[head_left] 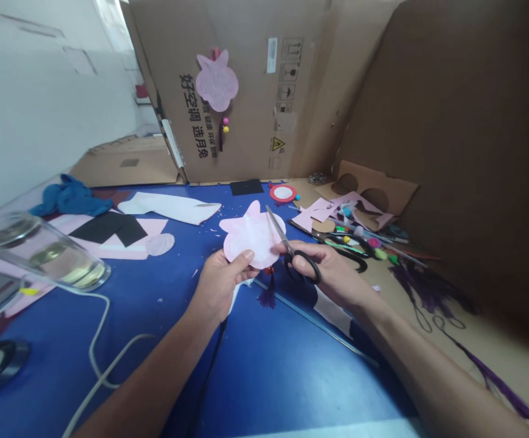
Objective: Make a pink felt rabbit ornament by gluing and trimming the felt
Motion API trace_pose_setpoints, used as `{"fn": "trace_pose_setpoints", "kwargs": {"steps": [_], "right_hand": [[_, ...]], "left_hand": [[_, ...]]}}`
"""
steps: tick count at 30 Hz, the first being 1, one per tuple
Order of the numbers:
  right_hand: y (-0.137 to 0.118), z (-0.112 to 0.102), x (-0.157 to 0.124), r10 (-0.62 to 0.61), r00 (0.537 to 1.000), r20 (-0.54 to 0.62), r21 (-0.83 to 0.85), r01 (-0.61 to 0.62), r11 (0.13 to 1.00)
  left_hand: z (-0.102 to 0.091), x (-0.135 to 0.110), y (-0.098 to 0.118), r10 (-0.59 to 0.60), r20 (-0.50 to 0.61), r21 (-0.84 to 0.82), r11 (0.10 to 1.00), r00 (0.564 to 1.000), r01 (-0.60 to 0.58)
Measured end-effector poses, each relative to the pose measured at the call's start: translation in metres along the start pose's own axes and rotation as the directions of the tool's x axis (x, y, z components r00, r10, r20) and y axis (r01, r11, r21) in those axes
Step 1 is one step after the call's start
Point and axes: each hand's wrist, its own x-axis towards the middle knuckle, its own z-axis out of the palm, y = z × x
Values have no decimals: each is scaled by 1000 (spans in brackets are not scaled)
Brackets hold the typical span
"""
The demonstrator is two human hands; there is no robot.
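My left hand [221, 281] pinches the lower edge of a pink felt cut-out [250, 234] shaped like a rounded animal head with an ear on top, holding it above the blue table [264, 365]. My right hand [332, 274] grips black-handled scissors [292, 252], fingers through the loops. The blades point up and left across the right part of the pink shape. A small purple tassel [268, 296] hangs just below the cut-out.
A glass jar [41, 252] lies at left by a white cable [98, 353]. Felt scraps, beads and pens [360, 234] clutter the right. Cardboard walls [255, 91] stand behind, one bearing a finished pink shape [216, 82]. Purple tassels [428, 292] lie at right.
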Motion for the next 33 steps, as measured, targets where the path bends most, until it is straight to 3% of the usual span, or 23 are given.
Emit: {"fn": "trace_pose_setpoints", "kwargs": {"steps": [8,14,20,28,33], "right_hand": [[1,2,2,26,1000,-17,32,-25,999],[8,-4,6,31,987,-157,231,6,973],[2,-6,8,50,985,-164,346,10,938],[11,-4,5,23,992,-122,302,15,953],[8,-3,6,3,987,-158,288,43,957]], "left_hand": [[1,-4,-1,-35,40,7,999,999,35],[1,-4,2,-44,2,15,999,999,44],[-1,-2,2,-39,18,25,999,999,39],[0,-4,2,-68,36,32,997,997,67],[0,-4,3,-57,25,25,998,998,57]]}}
